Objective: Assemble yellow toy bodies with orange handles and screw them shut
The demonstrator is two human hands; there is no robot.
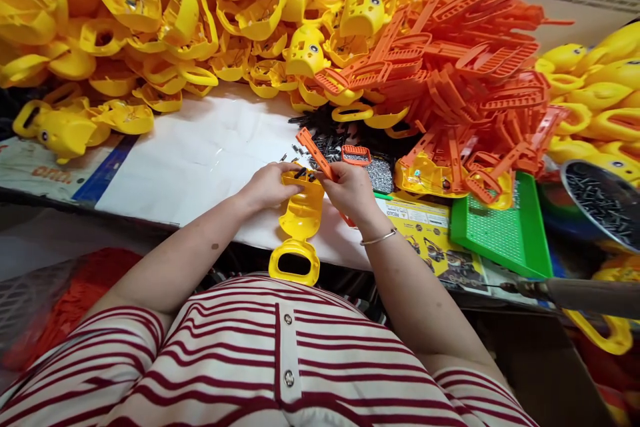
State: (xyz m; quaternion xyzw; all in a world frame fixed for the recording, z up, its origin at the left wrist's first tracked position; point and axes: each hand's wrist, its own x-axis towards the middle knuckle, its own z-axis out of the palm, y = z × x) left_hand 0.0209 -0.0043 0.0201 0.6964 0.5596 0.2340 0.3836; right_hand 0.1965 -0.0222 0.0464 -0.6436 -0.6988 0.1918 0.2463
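Observation:
A yellow plastic half shell with a ring-shaped handle (pixel 301 210) lies hollow side up at the table's front edge, its ring toward my body. Closed on the shell's far left rim is my left hand (pixel 271 185). My right hand (pixel 351 190) grips an orange plastic arm (pixel 314 152), which tilts up to the left over the shell's far right corner. Small black pieces (pixel 301 173) sit at the shell's far end, partly hidden by fingers. Loose black parts (pixel 327 143) are strewn just beyond both hands.
Yellow shells (pixel 250 20) are heaped along the back, with orange arms (pixel 465 73) piled at the right. A box of small metal screws (pixel 381 175), a green tray (pixel 505 240) and a bowl of dark screws (pixel 605 200) stand rightward. A screwdriver-like tool (pixel 565 292) juts in at right.

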